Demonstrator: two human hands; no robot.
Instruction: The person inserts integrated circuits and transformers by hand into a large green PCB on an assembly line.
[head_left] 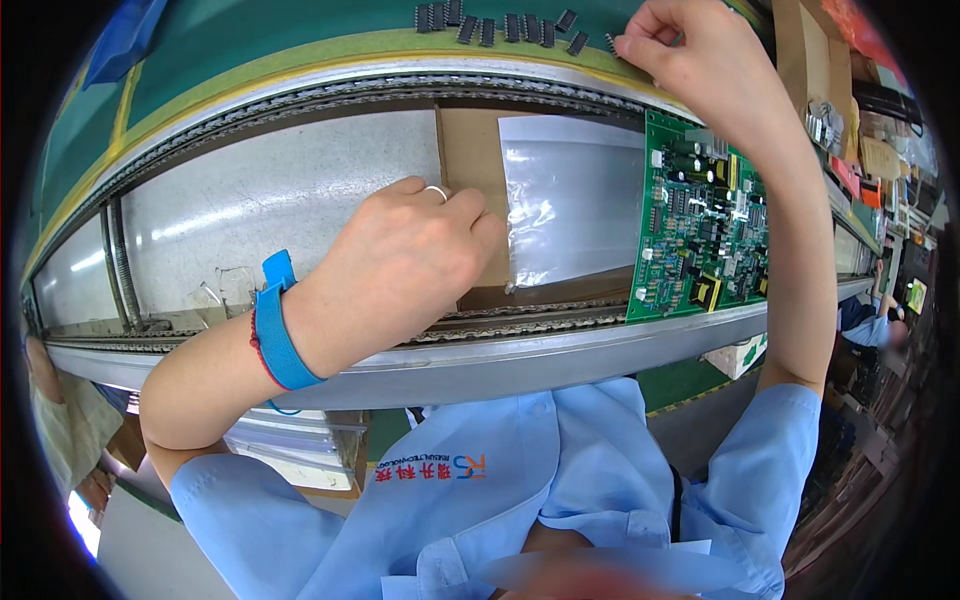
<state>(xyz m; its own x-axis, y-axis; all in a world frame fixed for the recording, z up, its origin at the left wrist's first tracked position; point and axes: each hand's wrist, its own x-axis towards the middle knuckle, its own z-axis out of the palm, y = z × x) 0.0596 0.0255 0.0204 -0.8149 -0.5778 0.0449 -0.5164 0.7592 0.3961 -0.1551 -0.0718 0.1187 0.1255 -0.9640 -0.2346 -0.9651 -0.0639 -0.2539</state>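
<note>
1. My right hand reaches to the far side of the line. Thumb and forefinger are together at their tips, apparently clamped on one small black chip; a fingertip grip seems right for so little body and such fine legs.
2. That chip is at the right end of a loose scatter of black chips on the green mat. They lie just beyond the far rail, probably so I can pick them singly within easy reach.
3. My left hand hangs over the gap between the rails, fingers curled under. Their tips are hidden, so I cannot tell whether they meet or hold anything.
4. The green circuit board spans from the far rail to the near rail, below my right forearm. I take it the rails carry its edges, leaving its crowded parts facing up.
5. Left of the board, a clear plastic sheet lies between the rails.
6. A blue strap circles my left wrist, snug, presumably to guard the parts from static.
</note>
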